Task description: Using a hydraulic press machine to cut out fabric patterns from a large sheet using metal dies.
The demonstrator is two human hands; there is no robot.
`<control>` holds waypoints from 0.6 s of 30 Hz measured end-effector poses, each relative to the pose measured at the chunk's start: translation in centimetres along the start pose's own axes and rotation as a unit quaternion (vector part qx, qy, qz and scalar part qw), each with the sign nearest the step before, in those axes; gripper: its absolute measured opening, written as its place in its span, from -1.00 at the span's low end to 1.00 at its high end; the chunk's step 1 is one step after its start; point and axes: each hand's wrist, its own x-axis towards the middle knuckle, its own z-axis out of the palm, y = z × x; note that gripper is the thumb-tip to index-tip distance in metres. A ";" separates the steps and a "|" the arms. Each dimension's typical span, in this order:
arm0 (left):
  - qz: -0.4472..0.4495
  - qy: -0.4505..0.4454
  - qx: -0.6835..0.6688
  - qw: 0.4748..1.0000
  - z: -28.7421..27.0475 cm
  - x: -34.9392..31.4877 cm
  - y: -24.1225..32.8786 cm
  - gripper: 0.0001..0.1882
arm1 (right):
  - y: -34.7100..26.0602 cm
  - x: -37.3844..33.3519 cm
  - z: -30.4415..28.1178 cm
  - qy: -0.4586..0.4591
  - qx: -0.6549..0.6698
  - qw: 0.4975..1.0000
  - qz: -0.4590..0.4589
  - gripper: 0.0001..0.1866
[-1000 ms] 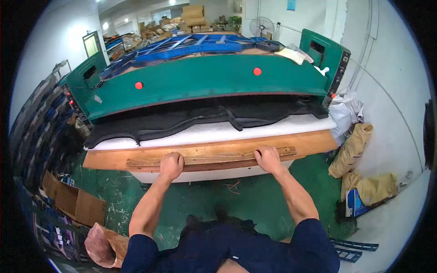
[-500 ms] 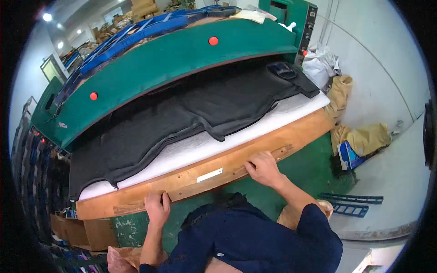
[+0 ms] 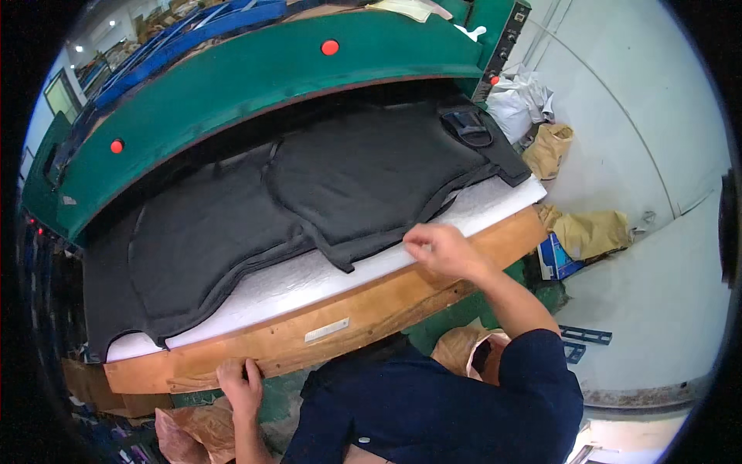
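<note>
Along the near edge of the wooden board (image 3: 433, 286), toward its left end, the left hand (image 3: 241, 384) rests with fingers curled; whether it grips the wood, I cannot tell. Over the board's far side, the right hand (image 3: 439, 249) is half closed beside the black mat's front edge; I cannot tell if it pinches anything. Beyond the board, the black mat (image 3: 224, 232) lies on a white pad (image 3: 282, 290), under the green machine (image 3: 270, 81).
</note>
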 end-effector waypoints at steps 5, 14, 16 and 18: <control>-0.238 0.019 -0.116 0.964 0.6 0.8 -0.7 -0.83 | 11.0 6.6 -9.2 0.108 -0.023 0.993 0.042 -0.87; 0.088 -0.030 -0.078 0.993 7.5 20.3 23.7 -0.76 | 27.4 13.9 -21.0 0.072 -0.256 0.960 -0.091 -0.72; 0.162 -0.063 -0.079 0.982 10.6 25.1 30.2 -0.70 | 29.0 14.7 -20.9 0.060 -0.257 0.960 -0.094 -0.67; 0.206 -0.108 -0.098 0.968 14.2 28.7 34.8 -0.61 | 29.9 15.3 -21.1 0.002 -0.265 0.961 -0.081 -0.68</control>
